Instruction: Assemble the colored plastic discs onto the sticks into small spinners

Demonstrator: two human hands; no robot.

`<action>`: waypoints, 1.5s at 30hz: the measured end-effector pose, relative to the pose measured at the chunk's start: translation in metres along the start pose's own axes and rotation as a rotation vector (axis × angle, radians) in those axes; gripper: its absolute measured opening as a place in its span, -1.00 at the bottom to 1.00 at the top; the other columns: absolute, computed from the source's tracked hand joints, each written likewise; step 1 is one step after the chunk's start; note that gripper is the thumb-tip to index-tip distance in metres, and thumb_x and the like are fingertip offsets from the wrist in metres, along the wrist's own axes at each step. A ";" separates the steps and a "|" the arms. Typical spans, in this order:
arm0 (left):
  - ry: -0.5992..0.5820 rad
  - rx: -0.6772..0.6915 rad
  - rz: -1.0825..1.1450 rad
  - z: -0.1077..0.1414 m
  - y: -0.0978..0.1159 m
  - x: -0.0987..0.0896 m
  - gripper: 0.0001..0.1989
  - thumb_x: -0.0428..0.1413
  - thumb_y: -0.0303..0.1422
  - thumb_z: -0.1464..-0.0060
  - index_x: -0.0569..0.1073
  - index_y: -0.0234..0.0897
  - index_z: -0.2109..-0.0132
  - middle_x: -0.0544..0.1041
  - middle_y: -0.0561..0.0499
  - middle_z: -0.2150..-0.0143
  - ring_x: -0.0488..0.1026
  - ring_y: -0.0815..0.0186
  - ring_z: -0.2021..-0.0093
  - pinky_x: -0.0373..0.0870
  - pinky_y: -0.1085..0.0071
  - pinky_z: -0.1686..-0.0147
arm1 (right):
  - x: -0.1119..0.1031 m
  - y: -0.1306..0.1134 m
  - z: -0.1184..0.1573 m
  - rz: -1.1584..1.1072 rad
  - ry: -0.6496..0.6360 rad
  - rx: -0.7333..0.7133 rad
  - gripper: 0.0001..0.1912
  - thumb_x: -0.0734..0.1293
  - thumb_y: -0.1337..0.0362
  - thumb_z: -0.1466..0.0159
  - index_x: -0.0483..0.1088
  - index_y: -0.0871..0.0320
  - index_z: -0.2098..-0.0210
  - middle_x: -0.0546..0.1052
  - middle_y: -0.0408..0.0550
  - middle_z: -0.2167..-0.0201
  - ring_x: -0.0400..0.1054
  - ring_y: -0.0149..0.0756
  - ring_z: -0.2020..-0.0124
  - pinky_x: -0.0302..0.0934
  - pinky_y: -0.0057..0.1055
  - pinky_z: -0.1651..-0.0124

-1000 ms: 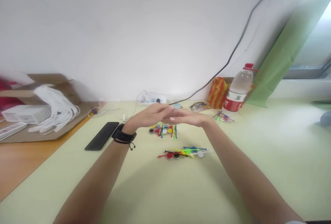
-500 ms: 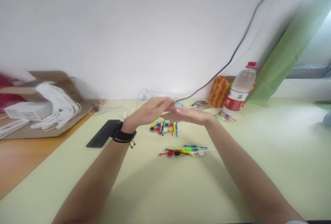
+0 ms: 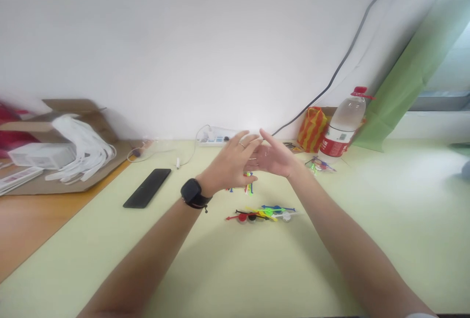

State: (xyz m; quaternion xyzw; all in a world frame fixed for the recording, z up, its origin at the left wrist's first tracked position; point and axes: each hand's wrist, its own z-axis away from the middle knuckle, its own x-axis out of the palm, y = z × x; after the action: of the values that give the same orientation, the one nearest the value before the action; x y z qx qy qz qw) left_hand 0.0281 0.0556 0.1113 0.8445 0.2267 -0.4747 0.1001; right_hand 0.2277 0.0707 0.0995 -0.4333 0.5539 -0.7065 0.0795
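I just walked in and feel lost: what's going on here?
A person has their left hand and right hand raised over a pale green tabletop, overlapping in view; whether they touch is unclear. Both look empty. Multicoloured arrow-shaped pieces with round discs lie nearer the person, and more multicoloured pieces show partly behind the hands. A flat black rectangular device lies left.

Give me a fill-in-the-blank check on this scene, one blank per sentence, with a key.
1. The watch is on the ____ wrist.
2. One finger of the left hand wears a ____.
3. In the near pile, the disc just right of the red disc is ____.
4. The cap of the bottle is ____.

Missing words: left; ring; black; red.
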 end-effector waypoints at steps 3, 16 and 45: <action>-0.001 -0.011 -0.049 -0.002 0.010 0.008 -0.10 0.29 -0.32 0.01 0.09 -0.32 -0.42 0.24 -0.29 -0.37 0.04 -0.23 -0.42 0.11 -0.19 -0.35 | 0.003 0.000 -0.001 -0.133 -0.030 0.001 -0.41 0.15 -0.26 -0.38 0.49 0.12 0.19 0.64 0.00 0.27 0.54 -0.10 0.15 0.41 -0.12 -0.02; -0.087 -0.138 -0.047 0.004 -0.004 0.010 -0.30 0.18 -0.35 -0.03 0.21 -0.28 -0.32 0.42 -0.24 -0.17 0.35 -0.08 -0.13 0.25 0.03 -0.13 | -0.013 -0.010 0.003 0.208 0.097 0.034 -0.61 0.30 -0.06 -0.38 0.52 0.15 0.13 0.63 0.05 0.10 0.52 -0.09 0.02 0.33 -0.12 -0.20; -0.500 -0.420 0.542 0.020 -0.045 -0.011 -0.14 0.10 0.06 -0.20 -0.04 -0.01 -0.51 0.45 -0.15 -0.22 0.53 0.17 0.05 0.42 0.33 0.14 | -0.035 0.019 0.001 1.431 -0.284 0.961 -0.27 0.67 0.04 0.33 0.42 0.16 0.23 0.51 -0.19 0.47 0.41 -0.27 0.44 0.26 -0.39 0.35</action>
State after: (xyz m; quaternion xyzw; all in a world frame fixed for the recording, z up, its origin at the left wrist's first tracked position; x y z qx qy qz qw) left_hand -0.0138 0.0840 0.1124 0.6936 0.0568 -0.5650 0.4432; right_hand 0.2427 0.0835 0.0646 0.0149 0.3199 -0.5834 0.7464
